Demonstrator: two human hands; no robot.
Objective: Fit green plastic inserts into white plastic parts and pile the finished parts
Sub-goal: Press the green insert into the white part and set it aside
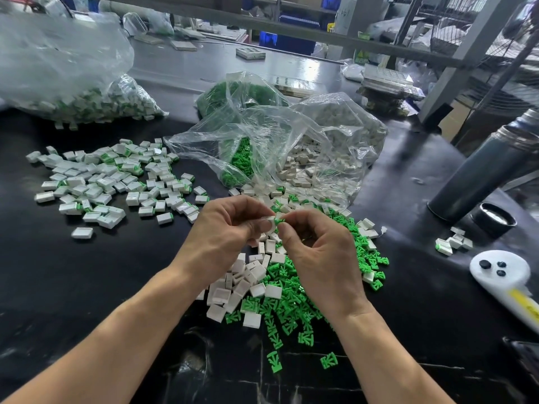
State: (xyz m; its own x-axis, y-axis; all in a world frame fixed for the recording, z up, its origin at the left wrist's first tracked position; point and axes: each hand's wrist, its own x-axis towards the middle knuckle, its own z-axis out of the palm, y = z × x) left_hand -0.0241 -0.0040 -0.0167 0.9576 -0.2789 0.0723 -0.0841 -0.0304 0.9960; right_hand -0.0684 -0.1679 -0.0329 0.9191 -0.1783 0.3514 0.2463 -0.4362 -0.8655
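My left hand (224, 228) pinches a small white plastic part (270, 221) above the black table. My right hand (318, 252) pinches a green insert (279, 221) against that part's right side. Under both hands lies a mixed heap of loose white parts (248, 275) and green inserts (291, 304). A spread pile of finished white parts with green ends (110, 182) covers the table to the left.
An open clear bag (277, 147) spilling green inserts and white parts lies behind the hands. A bigger bag of finished parts (73, 77) sits far left. At right stand a dark flask (484, 167), its cap (494, 220), a few parts (452, 243) and a white handheld device (501, 272).
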